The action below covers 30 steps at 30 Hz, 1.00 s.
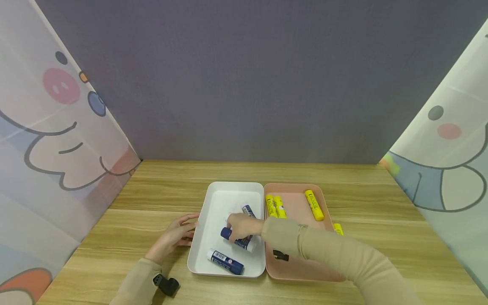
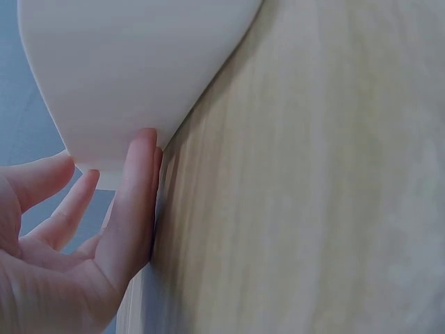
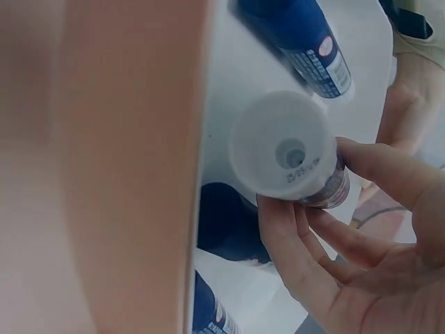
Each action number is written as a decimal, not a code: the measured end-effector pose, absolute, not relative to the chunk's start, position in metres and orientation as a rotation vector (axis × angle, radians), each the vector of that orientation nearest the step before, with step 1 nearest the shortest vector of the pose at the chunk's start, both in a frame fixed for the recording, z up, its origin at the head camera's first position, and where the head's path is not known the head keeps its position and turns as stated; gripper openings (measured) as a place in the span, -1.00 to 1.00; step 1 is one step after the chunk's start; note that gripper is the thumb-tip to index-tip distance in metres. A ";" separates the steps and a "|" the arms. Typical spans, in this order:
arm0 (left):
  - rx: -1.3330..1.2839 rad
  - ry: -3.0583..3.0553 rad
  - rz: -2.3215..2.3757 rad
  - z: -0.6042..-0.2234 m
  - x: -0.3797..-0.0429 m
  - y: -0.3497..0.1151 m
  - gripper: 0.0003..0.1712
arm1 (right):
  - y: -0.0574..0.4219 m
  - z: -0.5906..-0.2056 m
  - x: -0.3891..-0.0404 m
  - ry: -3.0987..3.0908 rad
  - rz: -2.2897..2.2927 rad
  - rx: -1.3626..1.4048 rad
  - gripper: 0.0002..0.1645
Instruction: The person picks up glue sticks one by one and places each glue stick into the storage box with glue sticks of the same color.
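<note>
My right hand (image 1: 241,226) grips a blue glue stick (image 1: 244,244) with a white base over the white tray (image 1: 202,203). In the right wrist view, the thumb and fingers hold that stick around its side, and its round white base (image 3: 281,139) faces the camera. Another blue glue stick (image 1: 225,261) lies near the tray's front. A further one (image 1: 248,210) lies behind my right hand, partly hidden by it. My left hand (image 1: 176,233) touches the tray's left side. In the left wrist view, its fairly straight fingers (image 2: 135,188) rest against the outer wall.
A pink tray (image 1: 293,271) adjoins the white one on the right. It holds yellow glue sticks: a pair (image 1: 275,206) at the back left and one (image 1: 314,205) at the back right. Another yellow stick (image 1: 338,228) shows by its right rim, partly hidden by my right arm.
</note>
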State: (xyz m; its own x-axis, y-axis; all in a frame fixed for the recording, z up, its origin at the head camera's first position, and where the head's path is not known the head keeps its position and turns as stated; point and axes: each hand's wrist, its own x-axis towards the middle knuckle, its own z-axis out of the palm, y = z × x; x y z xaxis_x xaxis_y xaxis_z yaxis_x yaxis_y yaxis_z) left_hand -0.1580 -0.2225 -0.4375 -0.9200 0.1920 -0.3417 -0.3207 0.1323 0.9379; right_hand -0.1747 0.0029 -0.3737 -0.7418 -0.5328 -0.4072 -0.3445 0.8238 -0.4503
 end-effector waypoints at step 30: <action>-0.154 2.064 1.829 -0.436 -0.158 -0.221 -0.39 | -0.005 -0.381 -0.164 2.504 -0.360 -0.756 -0.69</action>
